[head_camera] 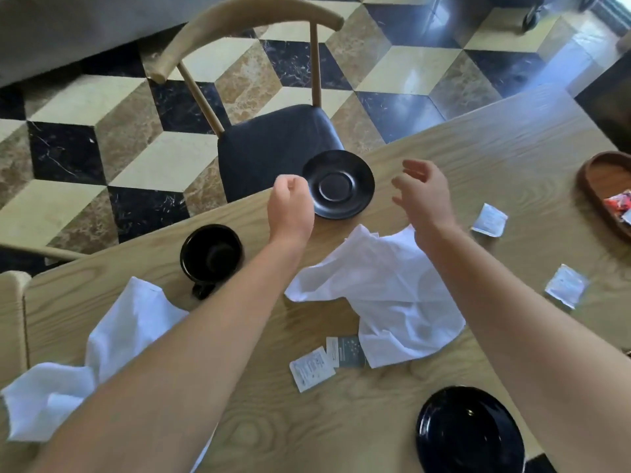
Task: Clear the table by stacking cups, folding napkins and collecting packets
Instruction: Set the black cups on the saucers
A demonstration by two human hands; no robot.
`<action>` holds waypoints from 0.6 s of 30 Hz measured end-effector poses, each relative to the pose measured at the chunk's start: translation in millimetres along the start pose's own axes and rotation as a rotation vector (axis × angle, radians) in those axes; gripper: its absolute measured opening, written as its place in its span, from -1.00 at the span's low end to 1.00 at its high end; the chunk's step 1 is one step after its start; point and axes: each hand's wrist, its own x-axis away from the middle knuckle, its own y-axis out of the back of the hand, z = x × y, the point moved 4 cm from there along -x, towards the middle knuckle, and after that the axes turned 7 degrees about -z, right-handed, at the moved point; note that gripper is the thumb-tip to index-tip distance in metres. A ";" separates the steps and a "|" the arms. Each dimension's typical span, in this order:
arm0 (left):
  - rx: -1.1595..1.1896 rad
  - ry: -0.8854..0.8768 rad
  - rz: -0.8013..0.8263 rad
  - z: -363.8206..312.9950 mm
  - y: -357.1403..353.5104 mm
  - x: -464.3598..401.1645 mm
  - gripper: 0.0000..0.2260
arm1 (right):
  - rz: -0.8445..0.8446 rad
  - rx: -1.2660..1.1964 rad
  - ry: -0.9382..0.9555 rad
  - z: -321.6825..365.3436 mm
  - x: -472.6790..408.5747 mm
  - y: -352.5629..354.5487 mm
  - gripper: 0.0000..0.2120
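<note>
Napkin, white and crumpled (112, 339), lies at the left end of the light wooden table (495, 155), partly under the left forearm. Just beyond it — a black cup (211, 255), upright on the table, handle pointing toward the viewer.

Left hand (290, 208) hovers above the table near the far edge, fingers curled into a loose fist with nothing visible in it; its knuckles sit just beside the rim of a black saucer (338, 184), though contact cannot be told. The saucer rests flat at the table edge, in front of a wooden chair with a dark seat (273, 145).

Right hand (421, 194) is raised to the right of the saucer, fingers spread and relaxed, holding nothing. Below its wrist a second white napkin (379, 295) lies rumpled mid-table.

Near that napkin's closer edge: a white packet (311, 368) touching a dark grey packet (346, 351), the latter partly tucked under the cloth. A second black saucer (469, 433) sits at the near right edge.

Further right — two more white packets, one far (489, 225), one nearer (566, 285), well apart. A brown wooden tray (596, 192) at the right border holds colourful sachets (618, 203).
</note>
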 end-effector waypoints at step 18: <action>0.088 0.508 0.136 159.6 82.5 272.8 -0.83 | 0.072 -0.067 -0.418 -153.6 280.2 123.4 -0.79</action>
